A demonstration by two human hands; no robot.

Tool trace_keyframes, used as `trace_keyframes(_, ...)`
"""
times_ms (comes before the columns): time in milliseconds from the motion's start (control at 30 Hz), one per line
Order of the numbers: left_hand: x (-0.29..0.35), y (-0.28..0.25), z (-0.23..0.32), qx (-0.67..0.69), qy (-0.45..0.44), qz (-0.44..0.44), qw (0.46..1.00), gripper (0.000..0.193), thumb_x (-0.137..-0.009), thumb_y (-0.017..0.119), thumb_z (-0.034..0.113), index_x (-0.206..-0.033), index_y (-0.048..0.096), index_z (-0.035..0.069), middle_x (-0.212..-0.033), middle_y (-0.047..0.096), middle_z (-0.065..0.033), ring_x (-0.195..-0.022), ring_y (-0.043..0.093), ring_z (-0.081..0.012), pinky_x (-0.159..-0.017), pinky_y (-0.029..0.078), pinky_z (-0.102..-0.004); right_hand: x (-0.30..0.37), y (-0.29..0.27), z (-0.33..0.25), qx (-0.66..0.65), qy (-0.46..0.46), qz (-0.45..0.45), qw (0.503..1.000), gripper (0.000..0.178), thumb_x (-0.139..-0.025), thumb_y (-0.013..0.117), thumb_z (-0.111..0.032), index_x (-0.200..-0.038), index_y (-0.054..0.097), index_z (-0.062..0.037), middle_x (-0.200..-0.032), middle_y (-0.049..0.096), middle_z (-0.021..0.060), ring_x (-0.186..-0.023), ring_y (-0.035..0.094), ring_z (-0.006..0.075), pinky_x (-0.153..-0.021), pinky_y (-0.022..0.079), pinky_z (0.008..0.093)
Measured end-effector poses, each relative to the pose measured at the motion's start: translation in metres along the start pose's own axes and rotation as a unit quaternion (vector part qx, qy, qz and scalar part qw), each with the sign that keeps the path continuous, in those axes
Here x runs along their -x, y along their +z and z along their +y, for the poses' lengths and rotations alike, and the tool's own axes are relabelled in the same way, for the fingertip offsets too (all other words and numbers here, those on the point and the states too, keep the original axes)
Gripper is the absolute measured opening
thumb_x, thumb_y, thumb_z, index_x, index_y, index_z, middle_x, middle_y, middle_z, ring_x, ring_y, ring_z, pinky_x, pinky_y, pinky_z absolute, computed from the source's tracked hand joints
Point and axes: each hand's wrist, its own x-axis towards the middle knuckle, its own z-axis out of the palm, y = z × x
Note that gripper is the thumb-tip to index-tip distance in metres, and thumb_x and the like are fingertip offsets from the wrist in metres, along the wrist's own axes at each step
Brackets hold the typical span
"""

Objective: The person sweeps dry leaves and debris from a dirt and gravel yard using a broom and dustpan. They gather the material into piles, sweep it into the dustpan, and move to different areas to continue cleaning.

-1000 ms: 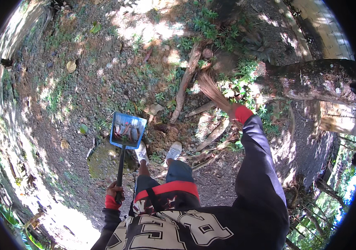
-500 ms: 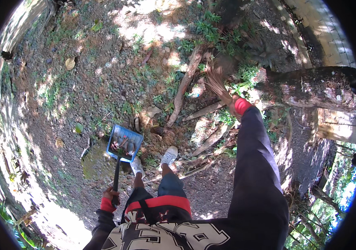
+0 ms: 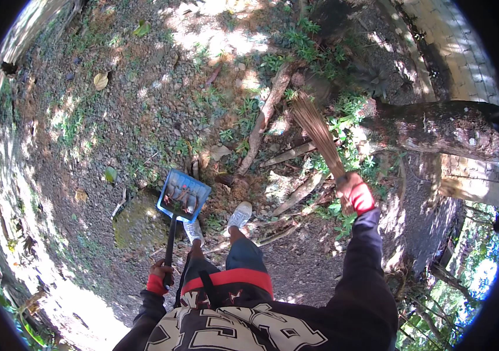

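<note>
My left hand (image 3: 160, 272) is closed round the black handle of a blue dustpan (image 3: 203, 193). The pan hangs just in front of my left shoe, with leaves and other litter lying in it. In my right hand (image 3: 354, 190), out to the right, is a stick broom (image 3: 319, 128), a bundle of thin brown bristles gripped near its end. Its bristles slant away to the upper left, their tips near the tree roots and some green plants. My fingers on the broom are partly washed out by bright sun.
A thick tree trunk (image 3: 436, 130) comes in from the right, and its roots (image 3: 266, 114) spread over the gravelly ground. Beside the dustpan lies a flat mossy stone (image 3: 138, 225). A yellow leaf (image 3: 101, 81) rests at the far left. Pale paving (image 3: 454, 47) borders the upper right.
My right hand has drawn back toward me and a little to the right with the broom. The dustpan has shifted slightly to the right and up.
</note>
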Motion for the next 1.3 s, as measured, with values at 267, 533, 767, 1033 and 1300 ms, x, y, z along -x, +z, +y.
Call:
trace_keyframes(267, 0.003, -0.027, -0.004, -0.017, -0.005, -0.019, 1.000, 0.066, -0.067, 0.059, -0.004, -0.130, 0.038, 0.002, -0.061, 0.055, -0.0133, -0.038, 0.052, -0.0244, -0.031, 0.041, -0.0378, 0.024, 0.019, -0.051, 0.122, -0.004, -0.058, 0.991, 0.042, -0.053, 0.077, -0.015, -0.090, 0.064, -0.0008, -0.081, 0.066, 0.0173, -0.074, 0.064, 0.0316, -0.068, 0.051, 0.0382)
trace_keyframes(533, -0.022, -0.030, -0.008, 0.002, 0.014, -0.020, 1.000, 0.056, -0.065, 0.061, -0.004, -0.119, 0.047, -0.002, -0.060, 0.055, -0.0132, -0.039, 0.053, -0.0245, -0.033, 0.043, -0.0364, 0.084, 0.024, -0.012, 0.050, -0.070, 0.065, 0.994, 0.058, -0.046, 0.079, -0.016, -0.097, 0.059, -0.0006, -0.086, 0.063, 0.0186, -0.082, 0.062, 0.0328, -0.073, 0.051, 0.0390)
trace_keyframes(767, -0.036, -0.042, -0.004, -0.004, 0.019, -0.008, 1.000, 0.057, -0.066, 0.060, -0.005, -0.121, 0.045, -0.001, -0.056, 0.053, -0.0129, -0.037, 0.052, -0.0245, -0.032, 0.042, -0.0380, -0.029, 0.075, -0.085, 0.319, -0.117, -0.018, 0.941, 0.020, -0.068, 0.062, -0.019, -0.078, 0.066, -0.0018, -0.083, 0.065, 0.0197, -0.078, 0.065, 0.0328, -0.068, 0.054, 0.0385)
trace_keyframes(1033, -0.023, -0.065, -0.003, 0.024, 0.009, -0.013, 1.000, 0.060, -0.066, 0.059, -0.004, -0.124, 0.043, 0.002, -0.057, 0.051, -0.0116, -0.038, 0.050, -0.0236, -0.032, 0.042, -0.0368, 0.127, 0.080, -0.035, 0.105, -0.056, 0.025, 0.993, 0.048, -0.060, 0.073, -0.009, -0.105, 0.059, -0.0035, -0.081, 0.064, 0.0198, -0.077, 0.064, 0.0311, -0.066, 0.051, 0.0401)
trace_keyframes(1300, -0.059, -0.056, -0.014, 0.005, 0.035, -0.004, 0.999, 0.044, -0.064, 0.061, -0.004, -0.108, 0.053, 0.000, -0.055, 0.052, -0.0111, -0.039, 0.052, -0.0236, -0.034, 0.042, -0.0354, 0.003, 0.083, -0.053, 0.000, 0.049, -0.052, 0.997, 0.027, -0.052, 0.080, -0.006, -0.071, 0.065, 0.0057, -0.075, 0.066, 0.0169, -0.065, 0.064, 0.0242, -0.058, 0.051, 0.0340)
